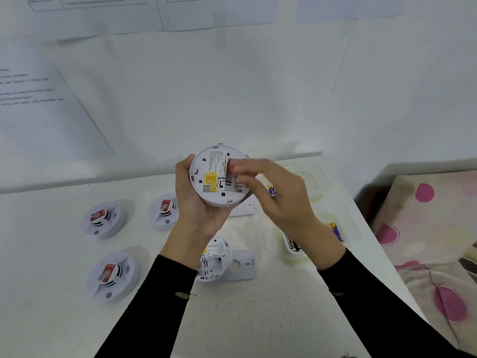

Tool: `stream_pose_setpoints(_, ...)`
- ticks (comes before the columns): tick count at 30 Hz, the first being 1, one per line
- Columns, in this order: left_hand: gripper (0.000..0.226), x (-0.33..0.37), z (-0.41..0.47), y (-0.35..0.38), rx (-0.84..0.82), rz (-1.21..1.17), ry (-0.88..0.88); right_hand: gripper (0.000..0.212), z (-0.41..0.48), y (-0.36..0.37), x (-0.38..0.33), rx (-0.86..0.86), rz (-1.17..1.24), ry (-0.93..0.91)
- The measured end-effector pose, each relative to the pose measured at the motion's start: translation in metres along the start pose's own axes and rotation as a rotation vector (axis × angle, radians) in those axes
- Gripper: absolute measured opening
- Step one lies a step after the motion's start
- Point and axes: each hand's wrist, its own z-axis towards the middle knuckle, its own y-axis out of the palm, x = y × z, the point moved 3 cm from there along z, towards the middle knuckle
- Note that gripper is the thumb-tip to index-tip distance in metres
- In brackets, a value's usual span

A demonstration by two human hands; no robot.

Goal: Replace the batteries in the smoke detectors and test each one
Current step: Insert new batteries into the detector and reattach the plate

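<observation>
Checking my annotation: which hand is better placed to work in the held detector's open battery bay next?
Right. The right hand holds a battery with fingertips at the open bay; the left hand is cradling the detector.

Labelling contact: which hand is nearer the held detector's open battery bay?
Right. The right hand has fingertips at the battery bay; the left hand grips the detector by its rim, beside the bay.

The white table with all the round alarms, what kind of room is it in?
Probably a bedroom at home, used as a work spot. The white table stands against a wall, dotted pink bedding lies right beside it, and printed sheets are stuck on the wall.
</observation>
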Motion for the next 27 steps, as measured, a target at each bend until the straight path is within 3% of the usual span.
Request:
stream_pose_setpoints(4,0.055,-0.006,0.001,-0.003,0.005,0.033,-0.028,0.013,0.014,-0.014,0.023,0.391,0.588,0.566)
stream_pose_setpoints(6,0.055,-0.006,0.000,-0.006,0.004,0.033,-0.037,0.020,0.016,-0.027,0.061,0.521,0.579,0.730)
stream_pose_setpoints(8,0.057,-0.006,0.000,-0.008,-0.003,0.035,-0.044,0.031,0.011,-0.036,0.107,0.437,0.339,0.874)
stream_pose_setpoints(12,0.071,-0.005,0.001,-0.012,-0.030,0.071,-0.075,0.044,-0.009,-0.036,0.172,-0.054,-0.359,1.039)
stream_pose_setpoints(15,0.079,-0.003,0.007,-0.021,-0.022,0.083,-0.087,0.050,-0.017,-0.027,0.194,-0.218,-0.550,1.062)
stream_pose_setpoints(20,0.054,0.006,0.020,-0.048,0.150,0.195,-0.025,0.043,-0.021,-0.013,0.199,-0.342,-0.670,1.045)
stream_pose_setpoints(24,0.040,0.013,0.039,-0.078,0.318,0.529,0.032,0.025,-0.013,0.016,0.154,-0.275,-0.549,0.674)
stream_pose_setpoints(27,0.036,0.012,0.052,-0.102,0.412,0.721,0.005,0.026,-0.028,0.051,0.119,-0.514,-0.566,0.379)
